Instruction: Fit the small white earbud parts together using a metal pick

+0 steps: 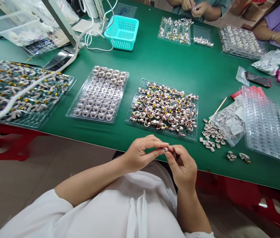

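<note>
My left hand [143,152] and my right hand [184,167] meet at the front edge of the table. Between their fingertips they pinch a small shiny rounded part [166,149], mostly covered by the fingers. A thin dark piece [174,152] shows among the fingers of my right hand; its kind I cannot make out. Just beyond my hands lies a clear tray [192,135] heaped with small beige curved parts that have gold-coloured tabs. To the right, small beige caps [211,134] are scattered, and two curved assemblies [231,156] lie near them.
Left of centre stands a tray of round beige pieces [96,96]. A white cable [38,81] crosses another filled tray [34,120]. Farther back are a turquoise basket [122,43] and a metal post [60,21]. A clear empty-looking tray [266,125] leans right. Two people sit opposite.
</note>
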A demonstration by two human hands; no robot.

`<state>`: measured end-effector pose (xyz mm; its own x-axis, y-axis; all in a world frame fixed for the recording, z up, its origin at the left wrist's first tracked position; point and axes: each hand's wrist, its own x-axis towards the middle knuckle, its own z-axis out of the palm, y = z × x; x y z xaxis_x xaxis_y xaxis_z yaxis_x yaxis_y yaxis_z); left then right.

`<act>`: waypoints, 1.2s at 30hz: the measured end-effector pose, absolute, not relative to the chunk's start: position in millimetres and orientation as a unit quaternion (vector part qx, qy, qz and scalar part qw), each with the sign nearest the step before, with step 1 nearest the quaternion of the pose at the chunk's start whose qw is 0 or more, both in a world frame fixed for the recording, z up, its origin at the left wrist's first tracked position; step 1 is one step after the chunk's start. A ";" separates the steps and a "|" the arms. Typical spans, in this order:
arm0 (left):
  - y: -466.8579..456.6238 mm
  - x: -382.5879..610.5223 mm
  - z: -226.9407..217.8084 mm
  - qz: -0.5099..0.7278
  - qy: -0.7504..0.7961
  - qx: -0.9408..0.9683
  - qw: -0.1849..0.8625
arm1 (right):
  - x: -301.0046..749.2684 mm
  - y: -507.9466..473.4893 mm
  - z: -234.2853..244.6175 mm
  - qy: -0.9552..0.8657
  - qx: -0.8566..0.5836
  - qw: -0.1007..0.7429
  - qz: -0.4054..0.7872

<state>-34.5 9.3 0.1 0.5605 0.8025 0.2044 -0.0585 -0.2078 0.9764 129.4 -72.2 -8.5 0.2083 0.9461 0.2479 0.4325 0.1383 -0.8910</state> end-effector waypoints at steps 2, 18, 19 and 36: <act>8.4 -34.8 -0.2 0.381 0.280 0.666 0.577 | 130.1 -71.8 -7.7 -0.560 -0.590 0.507 0.284; 3.3 -36.6 -2.9 0.388 0.288 0.592 0.645 | 117.6 -76.0 -15.5 -0.572 -0.583 0.536 0.214; 2.9 -36.2 -2.8 0.387 0.295 0.585 0.650 | 116.7 -76.2 -16.1 -0.563 -0.583 0.544 0.217; 4.6 -34.2 -0.4 0.419 0.294 0.587 0.628 | 114.7 -74.6 -21.5 -0.541 -0.589 0.561 0.214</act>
